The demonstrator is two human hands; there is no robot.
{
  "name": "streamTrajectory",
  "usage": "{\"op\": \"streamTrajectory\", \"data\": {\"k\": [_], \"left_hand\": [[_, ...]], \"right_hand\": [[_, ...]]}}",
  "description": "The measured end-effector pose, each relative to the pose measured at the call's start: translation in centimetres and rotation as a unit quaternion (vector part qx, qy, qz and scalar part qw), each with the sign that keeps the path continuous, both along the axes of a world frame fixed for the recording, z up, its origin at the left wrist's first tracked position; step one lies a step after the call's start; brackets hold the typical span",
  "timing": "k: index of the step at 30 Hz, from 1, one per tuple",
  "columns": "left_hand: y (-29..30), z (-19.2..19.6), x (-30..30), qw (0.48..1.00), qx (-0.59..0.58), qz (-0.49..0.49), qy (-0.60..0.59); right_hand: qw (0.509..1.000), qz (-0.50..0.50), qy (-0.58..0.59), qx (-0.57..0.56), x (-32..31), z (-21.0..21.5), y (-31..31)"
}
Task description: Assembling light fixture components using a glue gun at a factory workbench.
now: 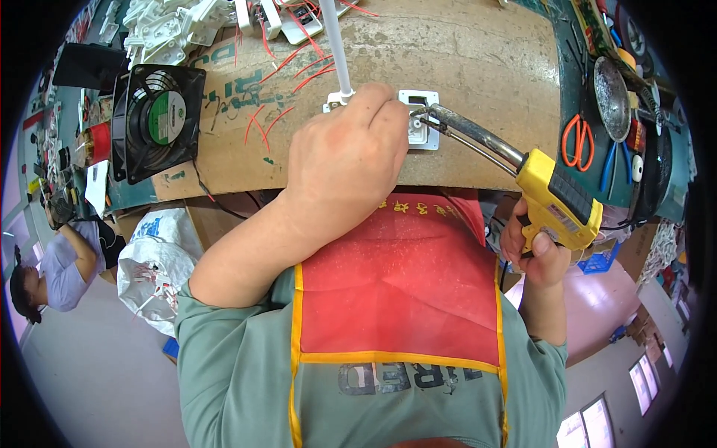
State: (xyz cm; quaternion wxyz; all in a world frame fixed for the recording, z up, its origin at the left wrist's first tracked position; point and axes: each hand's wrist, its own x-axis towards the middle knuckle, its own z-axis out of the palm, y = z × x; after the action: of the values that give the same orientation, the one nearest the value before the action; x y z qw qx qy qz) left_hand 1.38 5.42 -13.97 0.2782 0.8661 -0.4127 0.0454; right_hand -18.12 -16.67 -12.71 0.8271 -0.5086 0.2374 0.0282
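Note:
My right hand (534,243) is wrapped round the grip of a yellow and black soldering gun (562,196). Its long metal barrel points left, and the tip reaches a white plastic housing (426,137) on the cardboard. My left hand (347,145) is closed, knuckles up, just left of that housing; its fingertips and whatever they grip are hidden beneath it. Beyond its fingers a small white plastic part (333,100) shows. A white tube (336,48) runs from the top edge down to that part.
A black fan (158,123) stands on the left. Cut red wires (258,128) lie on the cardboard (478,67); white plastic parts (168,30) pile up behind. Orange-handled scissors (578,142) and a metal ladle (612,97) are at right. A co-worker (63,269) sits far left.

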Motion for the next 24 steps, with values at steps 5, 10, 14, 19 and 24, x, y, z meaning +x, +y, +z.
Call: {"op": "streamTrajectory", "data": {"k": [5,10,14,19,24], "left_hand": [[-0.05,-0.13,-0.03,1.000,-0.018,-0.006,-0.012],[0.00,-0.10,-0.08,1.000,-0.006,-0.005,-0.007],[-0.01,0.25,-0.18,1.000,0.014,0.018,-0.002],[0.12,0.21,-0.14,1.000,0.012,0.017,0.002],[-0.09,0.34,-0.14,1.000,0.021,0.015,0.010]], "right_hand": [[1.000,0.002,0.002,0.005,-0.26,-0.18,-0.22],[1.000,0.006,0.007,0.011,-0.29,-0.04,-0.24],[1.000,0.006,-0.014,-0.001,-0.56,-0.50,-0.20],[0.999,-0.004,-0.026,-0.020,-0.67,-0.74,0.01],[0.999,0.010,-0.025,-0.018,-0.45,-0.34,-0.12]]}}
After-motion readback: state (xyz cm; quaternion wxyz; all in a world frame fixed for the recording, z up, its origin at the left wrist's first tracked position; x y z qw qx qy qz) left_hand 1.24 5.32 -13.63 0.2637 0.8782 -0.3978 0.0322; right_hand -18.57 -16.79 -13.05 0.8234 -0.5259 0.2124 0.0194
